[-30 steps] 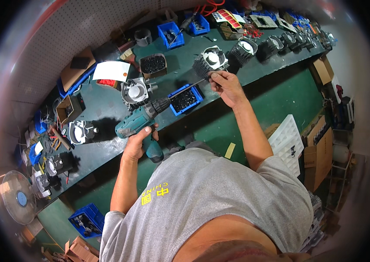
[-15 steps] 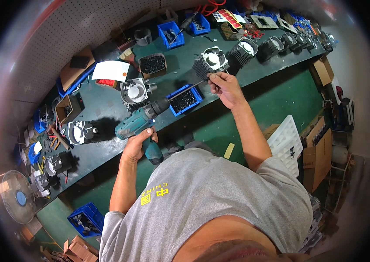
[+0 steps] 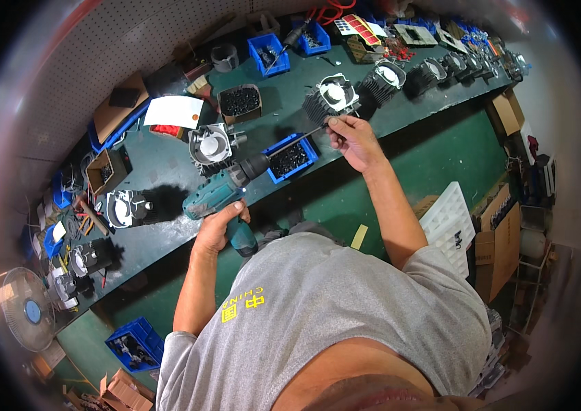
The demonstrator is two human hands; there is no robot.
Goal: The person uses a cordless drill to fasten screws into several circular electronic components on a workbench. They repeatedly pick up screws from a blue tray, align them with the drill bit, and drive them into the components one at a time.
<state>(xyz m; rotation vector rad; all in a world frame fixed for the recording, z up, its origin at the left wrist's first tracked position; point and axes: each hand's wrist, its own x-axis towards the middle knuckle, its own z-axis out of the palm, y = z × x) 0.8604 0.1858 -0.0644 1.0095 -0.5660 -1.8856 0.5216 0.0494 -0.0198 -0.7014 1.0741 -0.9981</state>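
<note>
My left hand (image 3: 220, 226) is closed round the handle of a teal and black cordless drill (image 3: 209, 196), which points up and to the right. A long thin bit (image 3: 295, 142) runs from its chuck over a blue bin (image 3: 276, 179) of small black parts. At the bit's far end, my right hand (image 3: 355, 140) pinches a small dark piece between thumb and fingers; its kind is too small to tell. Just beyond those fingers stands a finned black engine cylinder (image 3: 312, 106) with a bright metal top. Another cylinder (image 3: 209, 142) stands behind the drill.
More finned cylinders line the green bench (image 3: 160, 161) on both sides, such as one at left (image 3: 126, 207). A cardboard box (image 3: 240, 103) of black parts and a blue bin (image 3: 268, 55) stand farther back. A fan (image 3: 29, 309) is at lower left, a white foam tray (image 3: 451, 222) at right.
The drill and my left hand have shifted very slightly to the right. My right hand stays at the bit's tip, almost still.
</note>
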